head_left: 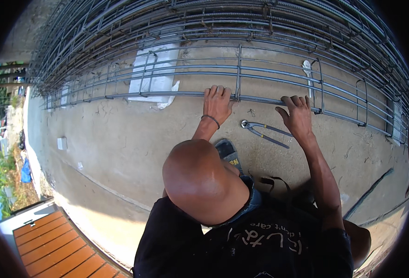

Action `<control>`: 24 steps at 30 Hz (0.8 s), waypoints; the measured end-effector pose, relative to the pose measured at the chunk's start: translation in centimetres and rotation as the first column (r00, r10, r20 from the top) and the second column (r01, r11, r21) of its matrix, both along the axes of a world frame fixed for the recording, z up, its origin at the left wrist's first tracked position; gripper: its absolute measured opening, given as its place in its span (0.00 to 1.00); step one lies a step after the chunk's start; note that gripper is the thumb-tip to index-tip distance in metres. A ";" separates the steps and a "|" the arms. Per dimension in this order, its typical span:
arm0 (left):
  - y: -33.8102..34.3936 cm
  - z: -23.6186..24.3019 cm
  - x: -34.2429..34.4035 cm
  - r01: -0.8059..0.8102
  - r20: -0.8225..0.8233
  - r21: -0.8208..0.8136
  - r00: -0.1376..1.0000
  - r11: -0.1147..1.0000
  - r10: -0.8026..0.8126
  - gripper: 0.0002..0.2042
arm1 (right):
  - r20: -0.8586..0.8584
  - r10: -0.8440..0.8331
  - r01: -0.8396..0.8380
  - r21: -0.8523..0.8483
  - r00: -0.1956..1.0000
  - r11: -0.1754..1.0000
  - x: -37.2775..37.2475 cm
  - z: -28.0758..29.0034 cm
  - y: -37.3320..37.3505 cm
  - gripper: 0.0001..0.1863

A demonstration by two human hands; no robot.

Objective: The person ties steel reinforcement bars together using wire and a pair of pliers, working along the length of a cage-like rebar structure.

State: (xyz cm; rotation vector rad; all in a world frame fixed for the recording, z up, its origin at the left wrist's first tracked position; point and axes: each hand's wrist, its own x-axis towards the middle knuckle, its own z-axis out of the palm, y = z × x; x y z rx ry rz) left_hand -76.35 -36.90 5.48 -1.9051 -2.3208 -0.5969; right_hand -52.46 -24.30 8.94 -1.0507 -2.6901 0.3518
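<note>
A long cage of steel rebar (195,73), tied with square stirrups, lies across in front of me. My left hand (217,107) has its fingers curled over the near bar, just left of a stirrup (239,69). Farther right along that bar, my right hand (298,116) grips it too, with the thumb sticking out to the left. On the concrete between and below my hands lie pincers (265,133) with dark handles, their jaws pointing left. A pale spoon-shaped thing (307,69) with a long handle rests by the cage, beyond my right hand.
Several more rebar cages (204,21) are piled at the far side. White blocks (151,69) sit beneath the near cage. A small white block (62,143) stands on the concrete floor (116,134) at left. An orange slatted panel (60,245) is at lower left, a dark strip (369,193) at right.
</note>
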 end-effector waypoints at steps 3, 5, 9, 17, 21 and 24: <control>-0.1 0.0 -1.4 0.037 0.021 -0.172 0.999 0.984 -0.034 0.13 | -0.035 0.057 -0.059 -0.059 0.998 0.997 -1.1 -0.4 0.3 0.14; 0.0 0.3 -1.5 0.054 0.057 -0.194 0.997 0.980 -0.044 0.13 | -0.046 0.072 -0.078 -0.137 0.996 0.988 -1.9 -0.3 0.6 0.13; -0.9 2.9 -2.2 0.143 0.107 0.280 0.978 0.949 -0.178 0.14 | -0.021 0.118 -0.119 -0.238 0.993 0.964 -2.4 0.5 1.3 0.14; -13.8 -1.1 -15.9 -0.919 0.713 0.248 0.387 0.305 0.585 0.15 | -0.251 0.186 -0.177 0.059 0.950 0.982 -5.5 3.1 -1.3 0.31; -13.9 -3.2 -19.7 -0.842 0.696 0.264 0.504 0.470 0.512 0.14 | 0.103 0.206 -0.162 -0.326 0.973 0.931 -8.6 4.0 -0.6 0.34; -14.5 -5.5 -21.3 -0.825 0.599 0.329 0.558 0.459 0.574 0.14 | 0.305 0.534 -0.168 -0.730 0.789 0.663 -11.1 2.8 2.8 0.29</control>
